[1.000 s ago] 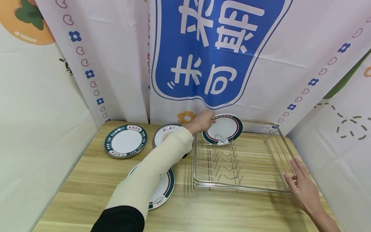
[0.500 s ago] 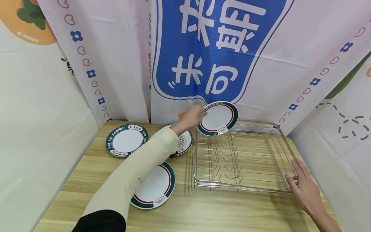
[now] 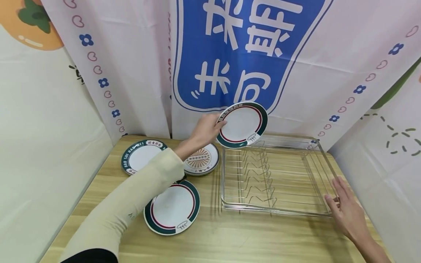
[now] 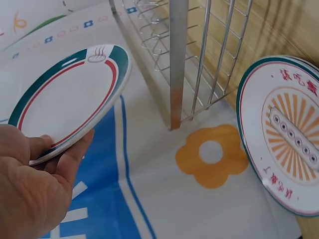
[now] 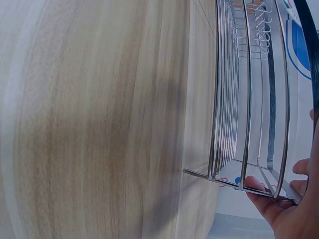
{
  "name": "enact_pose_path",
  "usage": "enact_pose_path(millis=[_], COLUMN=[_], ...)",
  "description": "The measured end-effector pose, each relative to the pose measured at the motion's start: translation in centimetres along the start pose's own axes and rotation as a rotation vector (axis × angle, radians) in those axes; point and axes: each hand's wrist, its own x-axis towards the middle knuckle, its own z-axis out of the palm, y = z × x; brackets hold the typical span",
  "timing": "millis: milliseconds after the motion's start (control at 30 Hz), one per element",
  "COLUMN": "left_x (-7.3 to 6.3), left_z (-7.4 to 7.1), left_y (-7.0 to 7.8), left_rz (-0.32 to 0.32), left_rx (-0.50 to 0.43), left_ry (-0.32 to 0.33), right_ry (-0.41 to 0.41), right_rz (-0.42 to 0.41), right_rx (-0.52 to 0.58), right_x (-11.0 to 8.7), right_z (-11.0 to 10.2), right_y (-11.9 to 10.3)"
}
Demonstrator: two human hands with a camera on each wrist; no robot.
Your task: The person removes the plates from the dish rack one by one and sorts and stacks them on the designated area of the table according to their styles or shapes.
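Observation:
My left hand [image 3: 205, 129] pinches the left edge of a white plate [image 3: 242, 124] with a green rim and a thin red ring. In the left wrist view the thumb lies on the face of the plate [image 4: 70, 99] and the fingers are behind it. The plate is held tilted above the back left corner of a wire dish rack [image 3: 276, 210]. My right hand [image 3: 350, 215] grips the rack's right side near the front corner. Seen from the right wrist, its thumb [image 5: 259, 189] presses on the rack's end wire. The rack's wire slots hold no plate.
Left of the rack lie a stack of plates with a sunburst print [image 3: 200, 159] and a green-rimmed lettered plate [image 3: 141, 157]. A green-and-red-ringed plate [image 3: 172, 208] lies nearer the front. A printed cloth [image 3: 138, 73] hangs behind the wooden table [image 3: 250, 237].
My left hand has lifted the plate up from the rack's back slots and drawn it slightly left. More of the sunburst plates shows now. My right hand has stayed on the rack's side.

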Motion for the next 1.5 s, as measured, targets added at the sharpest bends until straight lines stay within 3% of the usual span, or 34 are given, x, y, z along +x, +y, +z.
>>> enact_pose_path(millis=[333, 567, 800, 1033, 1267, 1500], left_x=[-4.8, -8.3, -11.7, -14.0, -15.8, -17.5], left_z=[-4.7, -7.8, -10.0, -11.3, -12.7, -13.1], left_y=[-0.3, -1.5, -2.3, -3.2, -4.4, -6.1], left_rz=[-0.029, -0.122, -0.155, -0.175, -0.188, -0.321], left_rx=[-0.048, -0.031, 0.041, 0.135, 0.118, -0.02], left_ry=[0.004, -0.034, -0.072, -0.093, -0.196, -0.372], right_ry=[-0.005, -0.003, -0.01, -0.01, -0.012, -0.009], right_rz=[0.004, 0.006, 0.009, 0.008, 0.009, 0.008], right_rx=[-0.003, -0.002, -0.008, -0.01, -0.015, -0.015], right_x=[-0.1, -0.1, 0.0, 0.0, 0.0, 0.0], right_z=[0.2, 0.2, 0.1, -0.1, 0.1, 0.0], right_y=[0.2, 0.3, 0.4, 0.1, -0.1, 0.2])
